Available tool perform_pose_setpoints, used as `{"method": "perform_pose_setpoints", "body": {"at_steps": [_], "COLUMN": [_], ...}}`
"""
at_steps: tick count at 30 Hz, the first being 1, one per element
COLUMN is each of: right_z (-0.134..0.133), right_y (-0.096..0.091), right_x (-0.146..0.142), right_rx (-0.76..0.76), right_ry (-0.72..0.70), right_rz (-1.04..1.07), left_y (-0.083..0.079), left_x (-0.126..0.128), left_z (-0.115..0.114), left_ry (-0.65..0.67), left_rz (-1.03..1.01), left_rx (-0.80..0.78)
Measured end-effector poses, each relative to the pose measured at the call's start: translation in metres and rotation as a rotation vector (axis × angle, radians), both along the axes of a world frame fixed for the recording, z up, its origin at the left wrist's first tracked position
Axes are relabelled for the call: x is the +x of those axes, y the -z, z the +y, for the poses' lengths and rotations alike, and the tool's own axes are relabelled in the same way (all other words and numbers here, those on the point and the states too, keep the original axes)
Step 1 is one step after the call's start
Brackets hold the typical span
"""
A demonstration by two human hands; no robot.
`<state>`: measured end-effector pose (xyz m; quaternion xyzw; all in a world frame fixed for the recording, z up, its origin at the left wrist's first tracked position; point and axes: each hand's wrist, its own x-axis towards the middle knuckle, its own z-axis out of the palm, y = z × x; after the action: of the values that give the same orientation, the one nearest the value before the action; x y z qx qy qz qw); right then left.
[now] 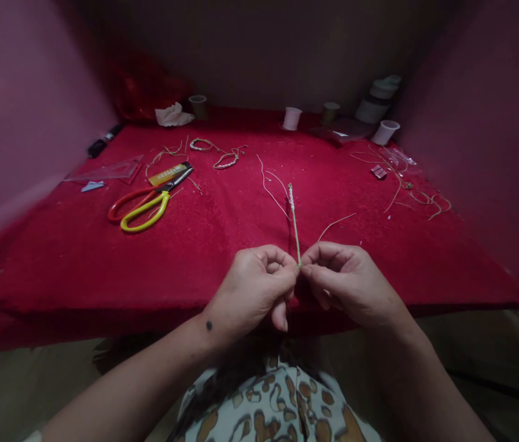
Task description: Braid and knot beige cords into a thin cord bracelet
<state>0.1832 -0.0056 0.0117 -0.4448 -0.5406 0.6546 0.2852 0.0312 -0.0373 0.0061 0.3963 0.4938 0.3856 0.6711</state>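
Observation:
A thin braided cord bracelet [296, 230], pale green with a whitish far part, stretches away from my fingertips over the red cloth. My left hand [262, 279] pinches at its near end, thumb against forefinger. Close on the other side, my right hand [345, 276] is also closed in a pinch at that end. The exact strands between the fingertips are too small to make out. One loose cord end [337, 224] sticks out beyond my right hand. Thin loose threads [269, 178] lie beside the bracelet's far part.
Scissors [144, 209] with red and yellow handles lie at left, near two finished bracelets [226, 161]. Tangled cords [420, 195] are at right. Along the back stand a white thread spool [292, 118], a white cup-like container [385, 132] and a bottle [378, 99]. Pink walls flank the table.

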Motion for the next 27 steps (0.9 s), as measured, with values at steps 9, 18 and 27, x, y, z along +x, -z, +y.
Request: {"method": "perform_pose_setpoints", "body": {"at_steps": [9, 18, 27], "right_z": [0.001, -0.006, -0.002], "right_y": [-0.008, -0.019, -0.008], "right_x": [0.010, 0.046, 0.039], "right_rx": [0.150, 0.324, 0.794], "right_ry": [-0.057, -0.094, 0.102], "right_rz": [-0.186, -0.467, -0.526], "left_y": [-0.003, 0.001, 0.000], "left_x": [0.002, 0.001, 0.000], "left_z": [0.000, -0.001, -0.002], "left_ry": [-0.005, -0.007, -0.017], "left_rz": [-0.019, -0.019, -0.019], "left_rx": [-0.007, 0.020, 0.032]}}
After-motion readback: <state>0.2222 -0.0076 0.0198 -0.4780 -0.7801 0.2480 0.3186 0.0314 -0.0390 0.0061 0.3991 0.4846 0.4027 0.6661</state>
